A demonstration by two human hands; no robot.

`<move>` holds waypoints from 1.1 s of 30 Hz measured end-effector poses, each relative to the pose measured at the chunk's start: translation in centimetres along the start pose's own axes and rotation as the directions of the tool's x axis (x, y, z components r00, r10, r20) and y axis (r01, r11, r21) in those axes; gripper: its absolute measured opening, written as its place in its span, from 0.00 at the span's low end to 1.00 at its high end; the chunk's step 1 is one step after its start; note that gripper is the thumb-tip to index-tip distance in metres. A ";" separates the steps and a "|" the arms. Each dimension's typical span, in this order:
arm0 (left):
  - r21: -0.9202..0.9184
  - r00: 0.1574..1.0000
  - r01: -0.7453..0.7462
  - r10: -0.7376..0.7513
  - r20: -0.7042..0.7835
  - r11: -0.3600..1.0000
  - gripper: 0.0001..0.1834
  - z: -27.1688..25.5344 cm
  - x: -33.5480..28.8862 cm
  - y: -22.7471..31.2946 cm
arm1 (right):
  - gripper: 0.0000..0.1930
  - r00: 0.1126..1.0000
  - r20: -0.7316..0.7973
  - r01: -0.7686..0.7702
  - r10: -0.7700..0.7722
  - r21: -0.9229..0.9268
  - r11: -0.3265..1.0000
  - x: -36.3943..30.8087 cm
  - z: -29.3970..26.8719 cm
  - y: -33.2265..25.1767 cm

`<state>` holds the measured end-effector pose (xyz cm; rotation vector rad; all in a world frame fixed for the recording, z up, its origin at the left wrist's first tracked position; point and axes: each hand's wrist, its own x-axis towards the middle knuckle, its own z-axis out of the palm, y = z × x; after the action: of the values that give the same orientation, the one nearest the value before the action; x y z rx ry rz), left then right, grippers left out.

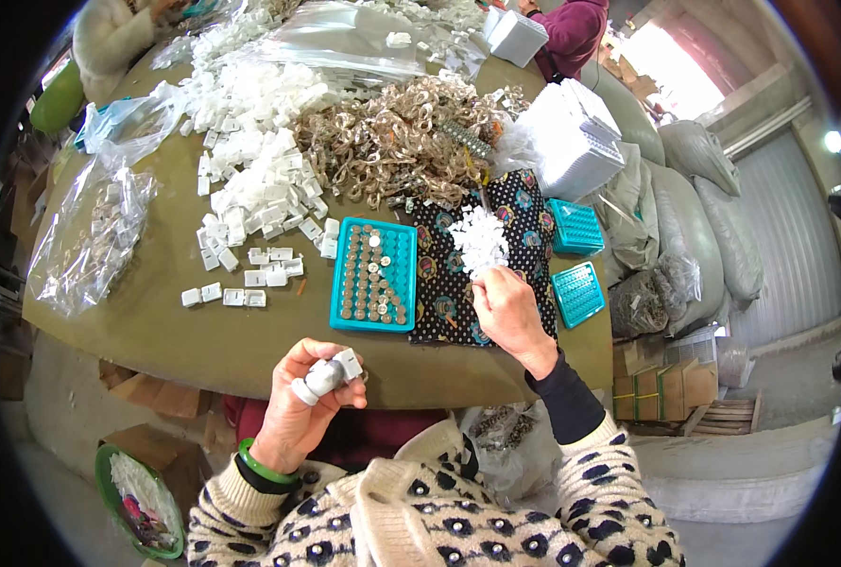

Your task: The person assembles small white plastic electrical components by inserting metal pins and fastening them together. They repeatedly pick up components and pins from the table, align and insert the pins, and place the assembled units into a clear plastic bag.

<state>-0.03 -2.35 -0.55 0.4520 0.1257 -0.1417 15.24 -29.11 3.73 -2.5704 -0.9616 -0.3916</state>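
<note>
My left hand, with white wrapping on its fingers, grips a small white plastic housing just in front of the table's near edge. At the near side of a heap of small white plastic pieces, my right hand has its fingertips pinched together; whatever is between them is hidden. The heap lies on a dark dotted, patterned cloth. To the cloth's left, a teal tray holds many round, coin-like metal discs in its rows, some rows partly filled.
White housings are piled left of a tangle of clear-brown strips. Teal racks and stacked white trays stand right. A plastic bag lies left. Another person's maroon sleeve shows at the far side.
</note>
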 end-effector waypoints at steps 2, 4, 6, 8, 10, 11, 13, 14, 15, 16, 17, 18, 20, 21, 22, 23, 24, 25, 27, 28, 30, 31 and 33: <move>-0.016 1.000 -0.007 0.007 -0.002 1.000 0.08 -0.1 -0.1 0.2 | 0.05 0.983 -0.003 -0.176 0.183 0.259 0.950 -0.3 -0.7 -2.1; -0.007 1.000 -0.012 0.012 -0.007 1.000 0.08 -0.1 -0.2 0.3 | 0.02 0.939 0.128 -0.330 0.319 0.591 0.736 -0.6 -1.1 -4.7; -0.015 1.000 0.001 -0.001 -0.014 1.000 0.11 -0.2 -0.3 0.3 | 0.02 0.926 0.202 -0.349 0.319 0.782 0.517 -0.9 -0.9 -7.4; -0.025 1.000 -0.004 0.003 -0.010 1.000 0.11 -0.3 -0.5 0.4 | 0.00 0.958 0.174 -0.260 0.226 0.861 0.438 -0.7 -0.1 -9.8; 0.048 0.998 -0.054 0.051 0.048 0.997 0.10 -0.4 -0.8 0.4 | 0.02 0.982 0.127 -0.176 0.140 0.886 0.429 -0.4 0.9 -11.8; 0.038 0.997 -0.050 0.047 0.064 0.998 0.11 -0.5 -0.9 0.5 | 0.02 0.989 0.093 -0.133 0.114 0.896 0.424 -0.3 1.4 -12.6; 0.012 0.995 -0.057 0.056 0.079 0.998 0.13 -0.5 -1.1 0.7 | 0.02 0.996 0.042 -0.071 0.075 0.894 0.442 0.2 2.4 -13.5; -0.013 0.993 -0.061 0.062 0.097 0.998 0.13 -0.5 -1.2 0.8 | 0.02 0.998 0.019 -0.042 0.056 0.888 0.458 0.3 2.7 -13.7; -0.018 0.994 -0.050 0.052 0.097 0.999 0.14 -0.5 -1.2 1.0 | 0.02 0.997 0.038 -0.064 0.066 0.894 0.443 0.3 2.9 -14.0; -0.018 0.995 -0.038 0.040 0.095 0.999 0.14 -0.5 -1.3 1.1 | 0.02 0.996 0.053 -0.076 0.065 0.900 0.430 0.3 3.0 -14.1; -0.018 0.995 -0.026 0.027 0.097 1.000 0.14 -0.5 -1.3 1.2 | 0.02 0.998 0.052 -0.068 0.045 0.877 0.476 0.4 3.1 -14.2; -0.026 0.995 -0.023 0.025 0.097 0.999 0.14 -0.4 -1.3 1.2 | 0.03 0.999 0.050 -0.050 0.015 0.851 0.523 0.4 3.1 -14.2; -0.037 0.994 -0.018 0.022 0.103 0.999 0.14 -0.4 -1.2 1.3 | 0.04 0.998 0.059 -0.054 0.008 0.847 0.528 0.4 3.2 -14.2; -0.045 0.996 -0.007 0.011 0.091 0.999 0.14 -0.4 -1.2 1.3 | 0.04 0.997 0.070 -0.077 0.033 0.870 0.487 0.4 3.3 -14.3; -0.048 0.997 0.002 0.002 0.081 0.999 0.14 -0.4 -1.2 1.3 | 0.03 0.997 0.077 -0.083 0.032 0.891 0.446 0.4 3.3 -14.4; -0.051 0.997 0.012 -0.008 0.073 0.999 0.14 -0.4 -1.1 1.3 | 0.03 0.997 0.072 -0.082 0.040 0.880 0.468 0.4 3.4 -14.4; -0.059 0.997 0.013 -0.008 0.082 0.998 0.13 -0.5 -1.1 1.3 | 0.03 0.998 0.062 -0.064 0.022 0.868 0.492 0.4 3.5 -14.5; -0.067 0.996 0.014 -0.007 0.092 0.998 0.13 -0.5 -1.1 1.3 | 0.03 0.999 0.045 -0.053 0.028 0.857 0.512 0.4 3.5 -14.5; -0.073 0.995 0.017 -0.010 0.094 0.997 0.13 -0.7 -1.1 1.2 | 0.03 0.996 0.068 -0.084 0.051 0.884 0.459 0.3 3.6 -14.7; -0.070 0.996 0.021 -0.014 0.087 0.997 0.13 -0.7 -1.1 1.2 | 0.03 0.994 0.091 -0.108 0.061 0.894 0.436 0.2 3.7 -14.7; -0.069 0.997 0.018 -0.012 0.082 0.997 0.13 -0.8 -1.1 1.0 | 0.03 0.996 0.071 -0.088 0.053 0.851 0.518 0.1 3.8 -14.7; -0.070 0.996 0.012 -0.006 0.084 0.997 0.13 -0.8 -1.0 1.0 | 0.04 0.997 0.062 -0.076 0.044 0.823 0.563 0.0 3.8 -14.7; -0.042 0.997 -0.004 0.007 0.072 0.999 0.13 -0.6 -1.0 0.8 | 0.06 1.000 0.020 -0.024 0.013 0.783 0.621 0.1 4.1 -14.7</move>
<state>-0.92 -1.25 -0.64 0.4053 0.0565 -0.1493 5.93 -17.01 3.58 -1.7552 -0.8467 0.0732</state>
